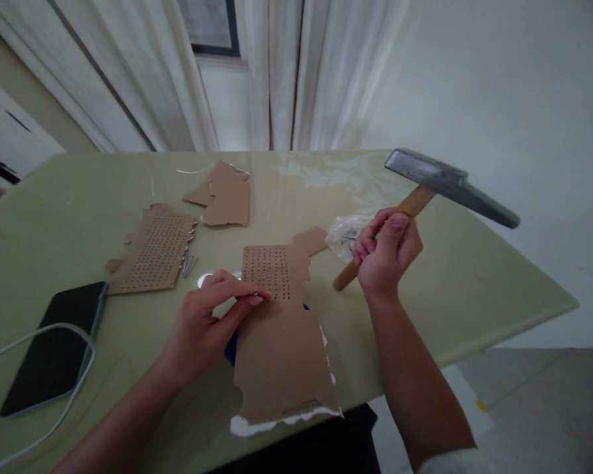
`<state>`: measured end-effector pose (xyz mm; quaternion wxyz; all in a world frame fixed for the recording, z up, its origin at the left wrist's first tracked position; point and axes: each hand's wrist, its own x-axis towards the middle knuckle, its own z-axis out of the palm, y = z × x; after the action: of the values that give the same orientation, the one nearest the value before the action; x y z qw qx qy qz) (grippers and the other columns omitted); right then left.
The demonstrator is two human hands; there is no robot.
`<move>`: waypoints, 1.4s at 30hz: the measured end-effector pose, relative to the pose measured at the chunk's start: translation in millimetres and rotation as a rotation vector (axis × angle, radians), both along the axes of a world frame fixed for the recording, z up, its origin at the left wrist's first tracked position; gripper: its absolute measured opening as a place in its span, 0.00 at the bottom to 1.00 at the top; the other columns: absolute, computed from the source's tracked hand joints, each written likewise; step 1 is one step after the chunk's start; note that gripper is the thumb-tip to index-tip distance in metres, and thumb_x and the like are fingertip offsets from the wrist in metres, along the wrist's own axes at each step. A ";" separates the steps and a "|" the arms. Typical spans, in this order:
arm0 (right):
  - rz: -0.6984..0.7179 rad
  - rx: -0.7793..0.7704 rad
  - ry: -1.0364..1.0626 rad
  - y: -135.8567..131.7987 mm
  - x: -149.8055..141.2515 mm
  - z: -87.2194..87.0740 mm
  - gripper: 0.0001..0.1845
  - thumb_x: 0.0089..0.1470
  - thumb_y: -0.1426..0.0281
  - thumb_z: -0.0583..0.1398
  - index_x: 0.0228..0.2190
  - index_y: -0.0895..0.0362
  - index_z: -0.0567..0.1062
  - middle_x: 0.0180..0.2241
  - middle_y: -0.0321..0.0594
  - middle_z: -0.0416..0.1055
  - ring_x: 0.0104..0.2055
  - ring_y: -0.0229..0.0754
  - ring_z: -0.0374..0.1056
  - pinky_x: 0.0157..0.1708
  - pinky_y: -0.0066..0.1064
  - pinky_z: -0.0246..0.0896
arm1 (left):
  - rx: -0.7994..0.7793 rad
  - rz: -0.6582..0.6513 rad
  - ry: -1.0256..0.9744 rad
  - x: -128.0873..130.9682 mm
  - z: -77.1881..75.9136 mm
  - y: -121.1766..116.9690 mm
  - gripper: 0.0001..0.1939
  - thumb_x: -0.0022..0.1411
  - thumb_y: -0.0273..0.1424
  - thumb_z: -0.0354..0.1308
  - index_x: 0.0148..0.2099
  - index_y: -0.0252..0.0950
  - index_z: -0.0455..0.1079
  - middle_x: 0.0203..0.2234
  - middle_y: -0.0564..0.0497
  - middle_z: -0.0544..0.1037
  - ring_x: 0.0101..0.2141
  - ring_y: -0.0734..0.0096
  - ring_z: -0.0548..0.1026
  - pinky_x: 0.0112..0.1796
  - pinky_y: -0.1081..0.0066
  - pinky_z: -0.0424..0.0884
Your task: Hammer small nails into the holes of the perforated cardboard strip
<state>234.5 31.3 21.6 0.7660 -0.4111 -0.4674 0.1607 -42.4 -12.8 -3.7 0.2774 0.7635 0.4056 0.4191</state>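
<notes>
My right hand [389, 253] grips the wooden handle of a hammer [427, 172], its metal head raised above the right side of the table. The fingers of my left hand [217, 316] pinch a small nail [257, 293] against a cardboard sheet [281, 355]. Rows of small holes cover the far part of that sheet, and its near edge is torn and white. Something blue [231, 349] shows from under the sheet, mostly hidden. Several loose nails [188, 265] lie to the left, beside a second cardboard piece [153, 253] full of holes.
A dark tablet [56, 345] lies at the left, with a white cable [86, 336] across it. Torn cardboard scraps [227, 201] rest farther back. A clear plastic bag [344, 236] sits behind the hammer handle. The table's edge [514, 324] runs along the right.
</notes>
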 end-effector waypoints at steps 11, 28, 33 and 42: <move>0.040 -0.010 0.002 -1.1 0.1 -0.2 0.28 0.70 0.41 0.63 0.33 0.51 0.69 0.18 0.23 0.51 0.15 0.32 0.45 0.13 0.23 0.44 | -0.010 0.001 -0.005 0.5 1.5 0.0 0.09 0.74 0.30 0.65 0.46 0.49 0.87 0.37 0.55 0.88 0.38 0.68 0.83 0.41 0.67 0.76; 0.041 -0.019 -0.050 -0.8 -0.3 -1.0 0.29 0.71 0.41 0.62 0.33 0.51 0.68 0.19 0.23 0.52 0.15 0.32 0.45 0.13 0.24 0.44 | -0.006 -0.014 -0.009 0.6 -0.4 0.0 0.10 0.75 0.28 0.65 0.47 0.49 0.86 0.37 0.57 0.87 0.38 0.71 0.82 0.42 0.70 0.74; 0.065 -0.006 -0.035 -0.3 -0.2 -1.3 0.28 0.71 0.42 0.62 0.33 0.51 0.68 0.18 0.23 0.52 0.15 0.32 0.45 0.13 0.25 0.44 | 0.004 -0.020 0.001 -0.1 0.2 -0.2 0.11 0.75 0.28 0.65 0.47 0.50 0.86 0.38 0.59 0.87 0.39 0.72 0.82 0.43 0.70 0.74; 0.035 -0.045 -0.065 -1.0 -1.1 1.0 0.30 0.70 0.38 0.60 0.33 0.51 0.67 0.18 0.23 0.51 0.15 0.32 0.45 0.13 0.25 0.44 | -0.004 -0.018 -0.011 1.2 -0.8 -0.1 0.10 0.75 0.28 0.64 0.47 0.49 0.85 0.38 0.58 0.87 0.39 0.71 0.82 0.43 0.69 0.74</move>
<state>233.5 30.3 22.6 0.7381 -0.4250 -0.4954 0.1708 -41.2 -12.9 -4.5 0.2849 0.7642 0.3979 0.4201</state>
